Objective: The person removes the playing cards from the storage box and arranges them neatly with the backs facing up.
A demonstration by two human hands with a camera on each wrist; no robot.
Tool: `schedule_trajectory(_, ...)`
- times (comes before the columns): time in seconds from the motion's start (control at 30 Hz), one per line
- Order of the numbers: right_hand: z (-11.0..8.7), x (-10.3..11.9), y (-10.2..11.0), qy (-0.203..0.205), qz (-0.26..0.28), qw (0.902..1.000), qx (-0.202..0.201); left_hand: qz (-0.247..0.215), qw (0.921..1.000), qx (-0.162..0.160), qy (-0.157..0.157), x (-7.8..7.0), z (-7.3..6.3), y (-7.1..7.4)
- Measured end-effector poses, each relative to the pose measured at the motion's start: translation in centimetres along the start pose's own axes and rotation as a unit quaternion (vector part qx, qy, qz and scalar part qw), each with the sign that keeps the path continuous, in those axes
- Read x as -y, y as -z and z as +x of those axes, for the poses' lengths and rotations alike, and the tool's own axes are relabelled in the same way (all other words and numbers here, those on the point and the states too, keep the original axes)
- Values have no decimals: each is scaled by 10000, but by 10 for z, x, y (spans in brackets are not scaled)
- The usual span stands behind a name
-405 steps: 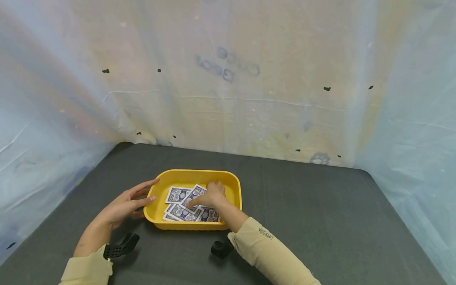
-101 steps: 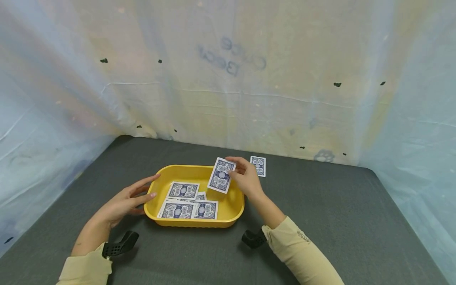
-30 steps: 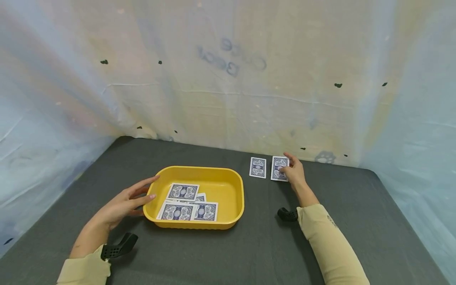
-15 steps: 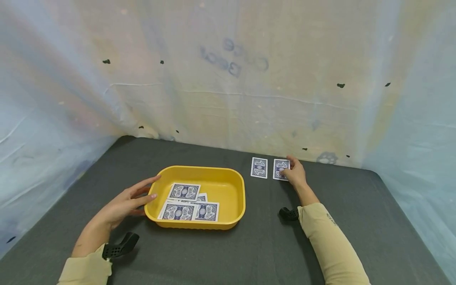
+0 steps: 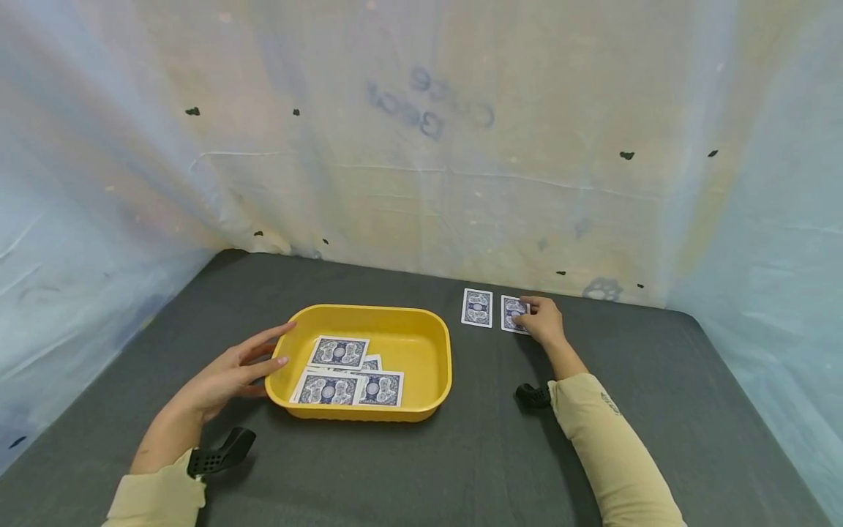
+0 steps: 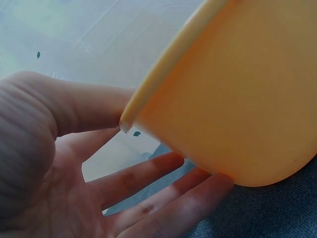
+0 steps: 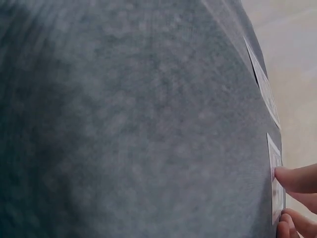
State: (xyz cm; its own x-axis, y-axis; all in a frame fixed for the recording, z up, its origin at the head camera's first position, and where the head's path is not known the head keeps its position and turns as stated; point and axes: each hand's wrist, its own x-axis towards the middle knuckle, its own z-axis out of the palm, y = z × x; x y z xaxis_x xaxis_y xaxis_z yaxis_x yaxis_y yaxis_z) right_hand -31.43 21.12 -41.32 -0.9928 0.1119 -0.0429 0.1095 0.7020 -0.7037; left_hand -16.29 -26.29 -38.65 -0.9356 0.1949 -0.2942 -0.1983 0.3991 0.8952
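At the left end of a yellow plastic tray, my left hand grips the rim. In the left wrist view, its thumb lies at the rim and its fingertips touch the outer wall. Face down at the far right lies a playing card with a blue patterned back. My right hand pinches this card by its right side, thumb on its back and fingers at the edge; part of it is hidden. Another playing card lies face down just left of it. Several overlapping playing cards lie face down inside the tray.
A dark grey cloth covers the table. Plastic sheeting hangs behind the table's far edge and along both sides. A black wrist camera mount sits on the left wrist, and a similar mount on the right.
Earlier, my right hand lifted a card out of the tray and carried it right, beside the first card. Since half a second ago, that card has shifted slightly left. My left hand stays on the tray.
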Motion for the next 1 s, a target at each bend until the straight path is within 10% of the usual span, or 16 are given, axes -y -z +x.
schedule_trajectory(1.0, -35, 39, -14, -107, 2324, 9724, -165, 32, 10000, 64, 60, 0, 1, 0)
